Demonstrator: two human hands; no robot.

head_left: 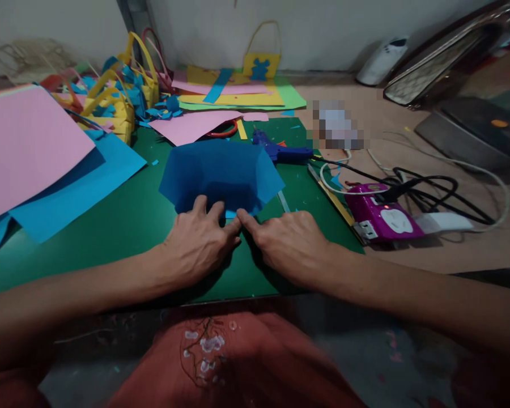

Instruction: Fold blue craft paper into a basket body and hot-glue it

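A sheet of blue paper, folded up into an open box-like shape, stands on the green board in front of me. My left hand grips its near edge, with fingers reaching over to the inner side and the thumb toward the right. Beside it, my right hand has its index fingertip pressed on the same edge, the other fingers curled under; its thumb is mostly hidden. The two hands nearly meet at the middle of that edge. Just behind the paper lies a blue glue gun.
Pink paper and blue sheets lie at left. Small yellow paper baskets and coloured sheets sit behind, near red-handled scissors. At right are a utility knife, a purple power strip and tangled cables.
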